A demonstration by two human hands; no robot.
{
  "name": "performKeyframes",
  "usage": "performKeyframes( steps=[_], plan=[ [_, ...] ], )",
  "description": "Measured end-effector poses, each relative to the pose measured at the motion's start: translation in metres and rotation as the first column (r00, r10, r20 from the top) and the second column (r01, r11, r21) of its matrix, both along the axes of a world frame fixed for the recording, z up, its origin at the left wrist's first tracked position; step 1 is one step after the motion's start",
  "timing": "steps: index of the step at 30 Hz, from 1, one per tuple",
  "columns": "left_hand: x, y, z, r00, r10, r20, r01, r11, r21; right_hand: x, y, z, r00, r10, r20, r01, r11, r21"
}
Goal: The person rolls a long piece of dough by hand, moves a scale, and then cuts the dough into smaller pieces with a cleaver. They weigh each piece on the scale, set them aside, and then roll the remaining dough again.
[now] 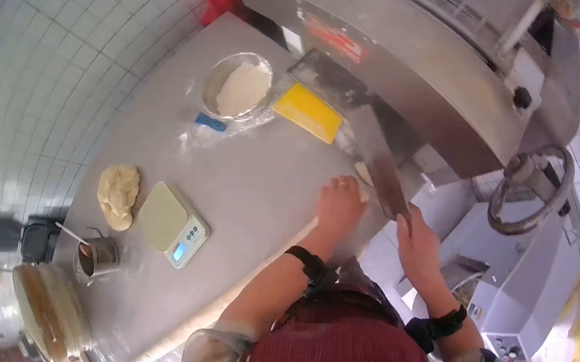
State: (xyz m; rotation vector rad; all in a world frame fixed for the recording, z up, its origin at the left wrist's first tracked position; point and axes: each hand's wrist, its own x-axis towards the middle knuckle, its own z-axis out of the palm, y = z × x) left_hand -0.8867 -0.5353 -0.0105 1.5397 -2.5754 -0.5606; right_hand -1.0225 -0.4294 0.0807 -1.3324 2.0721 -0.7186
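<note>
My right hand (417,242) grips the handle of a large knife (380,164), whose broad blade points away from me, over the far right part of the table. Curled over the end of a long dough roll (240,290) is my left hand (341,207), just left of the blade. The roll runs along the table's near edge, partly hidden by my left arm. A small pale bit of dough (363,173) shows between my left fingertips and the knife. The exact contact under my left fingers is hidden.
The metal table (248,197) holds a flour bowl (244,88), yellow scraper (308,111), blue-handled tool (211,122), dough lump (117,196), kitchen scale (175,226) and metal cup (97,255). A large machine (404,61) with a handwheel (533,189) stands at the far side.
</note>
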Motion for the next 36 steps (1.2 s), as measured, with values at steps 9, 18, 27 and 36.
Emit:
performKeyframes(
  steps=[9,18,27,36],
  plan=[
    [0.129,-0.017,0.055,0.742,0.568,-0.356,-0.559,0.817,0.139,-0.022,0.002,-0.025,1.000,0.018,-0.015,-0.018,1.000,-0.006],
    [0.352,-0.022,0.046,0.848,0.528,-0.042,-0.527,0.836,-0.153,0.059,0.006,-0.005,0.989,0.026,0.148,-0.021,0.999,-0.031],
    [0.411,0.023,0.059,0.596,0.572,-0.563,-0.731,0.677,-0.086,0.168,0.014,0.006,0.952,0.124,0.281,-0.106,0.991,-0.077],
    [0.434,0.048,0.042,0.517,0.668,-0.534,-0.780,0.625,0.026,0.203,0.010,0.006,0.892,0.112,0.438,-0.108,0.994,-0.034]
  ],
)
